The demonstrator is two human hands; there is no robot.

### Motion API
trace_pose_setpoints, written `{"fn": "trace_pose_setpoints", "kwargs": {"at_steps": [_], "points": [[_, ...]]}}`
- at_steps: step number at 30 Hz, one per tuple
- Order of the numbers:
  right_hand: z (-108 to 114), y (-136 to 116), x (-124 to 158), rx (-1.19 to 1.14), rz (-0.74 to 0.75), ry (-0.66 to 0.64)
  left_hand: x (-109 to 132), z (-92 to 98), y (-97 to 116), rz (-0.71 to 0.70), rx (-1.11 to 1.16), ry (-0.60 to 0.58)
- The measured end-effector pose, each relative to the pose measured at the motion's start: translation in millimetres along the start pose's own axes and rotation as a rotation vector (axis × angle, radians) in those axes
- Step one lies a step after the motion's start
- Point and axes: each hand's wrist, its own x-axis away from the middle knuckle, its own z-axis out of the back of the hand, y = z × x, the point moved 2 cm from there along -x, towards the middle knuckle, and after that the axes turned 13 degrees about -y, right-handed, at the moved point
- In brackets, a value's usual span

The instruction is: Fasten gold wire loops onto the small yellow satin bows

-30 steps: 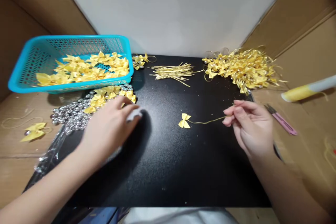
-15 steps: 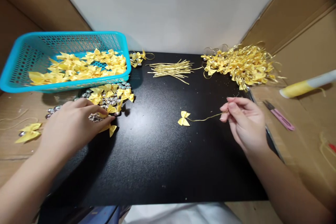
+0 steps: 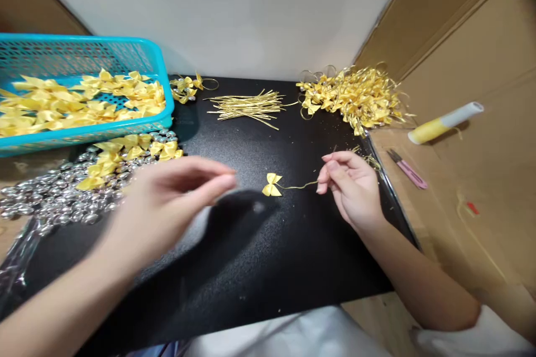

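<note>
My right hand [image 3: 348, 185] pinches the end of a thin yellow-gold thread [image 3: 298, 187]; a thin dark tip pokes up above the fingertips. The thread runs left across the black table to a yellow ribbon bow [image 3: 272, 184] lying on it. My left hand [image 3: 180, 192], a little blurred, is over the table to the left of that bow, thumb and fingers pressed together. Whatever they may hold is too small to make out. Behind this hand lies a spread of shiny silver beads [image 3: 62, 192] with several yellow bows [image 3: 103, 163] on top.
A turquoise basket [image 3: 161, 72] of yellow bows stands at the back left. Cut gold cords [image 3: 247, 106] lie at the back middle, near a heap of finished-looking gold bows with loops [image 3: 355, 97]. Pink-handled snips [image 3: 408, 172] and a yellow-and-white tube [image 3: 446, 122] are at right.
My left hand has left the silver beads and bows and moved right toward the single bow. My right hand still pinches the thread. The whole view has shifted to the right.
</note>
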Motion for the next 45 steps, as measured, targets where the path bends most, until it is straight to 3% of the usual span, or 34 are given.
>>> {"fn": "trace_pose_setpoints", "kwargs": {"at_steps": [2, 4, 7, 15, 25, 31, 38, 45], "points": [[-4.3, 5.5, 1.7, -0.012, -0.042, -0.036, -22.7, -46.2, 4.3, -0.011, 0.313, -0.080], [-8.1, 10.7, 3.3, -0.018, -0.076, -0.053, -40.7, -79.3, -0.7, -0.046, 0.486, -0.066], [-13.6, 16.2, 5.7, -0.016, -0.121, -0.071, -51.1, -98.5, -15.0, -0.068, 0.574, -0.046], [-29.7, 23.6, 11.3, -0.056, -0.258, -0.168, -42.3, -90.7, -21.5, -0.082, 0.587, -0.149], [-31.1, 21.7, 13.9, -0.049, -0.324, -0.153, -41.2, -94.6, -24.5, -0.189, 0.537, -0.067], [-30.8, 23.8, 15.2, -0.038, -0.329, -0.160, -39.8, -94.0, -23.5, -0.221, 0.480, -0.041], [-31.1, 27.5, 14.5, -0.070, -0.292, -0.162, -38.3, -91.6, -22.7, -0.256, 0.561, -0.136], [-30.8, 29.4, 16.1, -0.036, -0.221, -0.210, -44.2, -87.5, -20.6, -0.391, 0.307, -0.193]]}}
